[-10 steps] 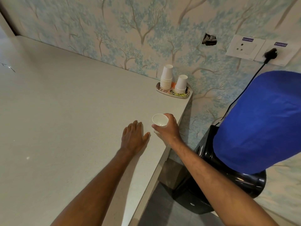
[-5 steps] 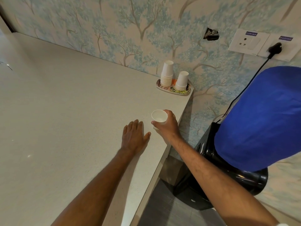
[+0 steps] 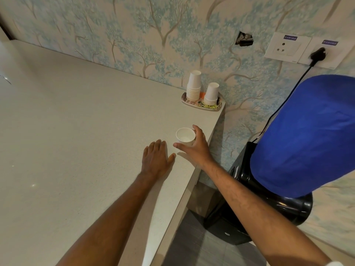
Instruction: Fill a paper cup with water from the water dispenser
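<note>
Head view looks down on a pale, speckled surface [image 3: 76, 141] that fills the left and centre of the frame. Just right of centre, near the surface's right edge, the right hand [image 3: 194, 148] wraps a small white paper cup [image 3: 185, 136]: thumb on the near left side, fingers curling round the far right, so this grip is closed on the cup. Whether the cup's base touches the surface or hangs just above it, I cannot tell. It looks empty, its inside plain white and dry.

The left hand [image 3: 156, 160] lies flat, palm down, fingers spread, just left of the cup and holding nothing.

By my reckoning the cup is picked out and in hand, with filling not yet begun. The next move calls for carrying it rightward past the surface's edge and down toward the water dispenser [image 3: 269, 198], a glossy black body at lower right capped by a bottle under a smooth blue cloth cover [image 3: 307, 135]. Its taps are hidden from here. The thin paper wall will want a light squeeze.

At upper centre, against tree-patterned wallpaper, two stacks of upturned cups [image 3: 201, 91] stand on a small patterned tray [image 3: 220, 106].
</note>
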Demonstrator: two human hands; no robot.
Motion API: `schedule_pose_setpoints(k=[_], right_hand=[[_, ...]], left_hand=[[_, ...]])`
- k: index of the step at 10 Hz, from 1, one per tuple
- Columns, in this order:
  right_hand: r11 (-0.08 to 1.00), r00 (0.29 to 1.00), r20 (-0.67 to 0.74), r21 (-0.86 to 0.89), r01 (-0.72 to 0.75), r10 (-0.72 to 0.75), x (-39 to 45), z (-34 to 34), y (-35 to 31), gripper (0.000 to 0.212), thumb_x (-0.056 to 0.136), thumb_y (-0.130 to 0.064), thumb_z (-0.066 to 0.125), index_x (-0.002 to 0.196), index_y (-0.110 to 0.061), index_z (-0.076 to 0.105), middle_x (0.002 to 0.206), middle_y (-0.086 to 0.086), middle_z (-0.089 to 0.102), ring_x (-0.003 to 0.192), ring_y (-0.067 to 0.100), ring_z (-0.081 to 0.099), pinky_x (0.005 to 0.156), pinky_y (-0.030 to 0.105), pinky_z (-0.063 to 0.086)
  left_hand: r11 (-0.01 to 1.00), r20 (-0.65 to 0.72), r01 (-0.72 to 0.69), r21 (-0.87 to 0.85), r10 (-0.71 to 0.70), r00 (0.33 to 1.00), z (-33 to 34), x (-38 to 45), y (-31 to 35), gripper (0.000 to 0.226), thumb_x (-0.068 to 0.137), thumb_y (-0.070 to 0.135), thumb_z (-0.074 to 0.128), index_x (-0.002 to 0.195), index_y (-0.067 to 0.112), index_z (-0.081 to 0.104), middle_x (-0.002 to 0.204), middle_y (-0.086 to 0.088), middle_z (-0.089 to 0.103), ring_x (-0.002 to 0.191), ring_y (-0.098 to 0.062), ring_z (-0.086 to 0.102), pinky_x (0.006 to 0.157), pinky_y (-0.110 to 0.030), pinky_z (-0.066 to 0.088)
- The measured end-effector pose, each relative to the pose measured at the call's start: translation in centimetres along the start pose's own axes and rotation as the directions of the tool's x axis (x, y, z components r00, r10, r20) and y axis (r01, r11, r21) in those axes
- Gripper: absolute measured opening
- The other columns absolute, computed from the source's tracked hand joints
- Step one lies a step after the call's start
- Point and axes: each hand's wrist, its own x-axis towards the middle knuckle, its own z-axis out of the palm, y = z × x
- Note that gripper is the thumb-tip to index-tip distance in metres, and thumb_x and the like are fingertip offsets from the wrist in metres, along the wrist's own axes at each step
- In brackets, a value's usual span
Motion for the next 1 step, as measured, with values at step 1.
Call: schedule_pose_setpoints(k=[1], right_hand=[[1.0, 1.0, 0.021, 0.018, 0.019, -0.019, -0.67, -0.81, -0.11, 0.101, 0.081, -0.061, 0.075, 0.16, -0.028, 0.022, 0.166, 0.004, 0.028, 0.148, 0.025, 0.032, 0.103, 0.034, 0.038]], left_hand=[[0.997, -0.053, 0.011, -0.075, -0.015, 0.998, -0.42, 0.14, 0.45, 0.069, 0.104, 0.057, 0.041, 0.155, 0.012, 0.033, 0.161, -0.011, 0.038, 0.149, -0.029, 0.037, 0.125, -0.046, 0.029]])
